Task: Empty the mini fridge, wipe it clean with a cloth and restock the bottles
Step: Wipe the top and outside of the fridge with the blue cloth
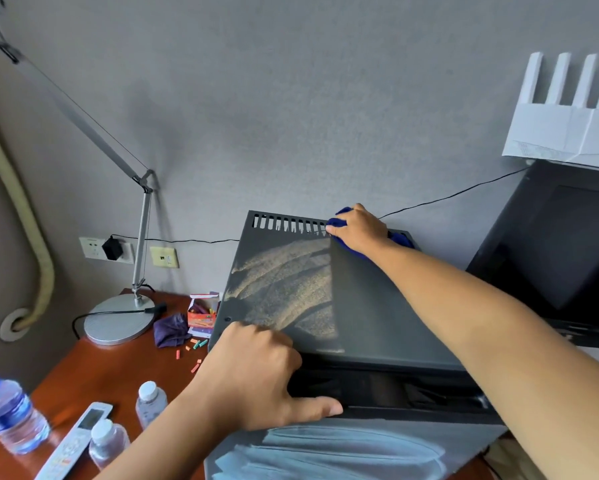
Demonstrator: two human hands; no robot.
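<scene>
I see the dark grey metal mini fridge (353,306), dusty on top, under both hands. My left hand (256,372) grips its front edge, thumb out; three clear plastic bottles (8,412) stand left of it (on the wooden desk). My right hand (358,228) presses a bunched blue cloth (338,220) at the rear vents.

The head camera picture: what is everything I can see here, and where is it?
mini fridge: one, dark grey, dusty top, on the desk
cloth: one, blue, at the fridge top's back edge
water bottles: three, clear, white or blue caps, desk left
remote control: one, white, between the bottles
desk lamp: one, silver, desk back
crayon box: one, orange, beside the fridge
purple cloth: one, by the box
router: one, white, upper right
left hand: grips the fridge's front edge
right hand: presses the blue cloth
</scene>
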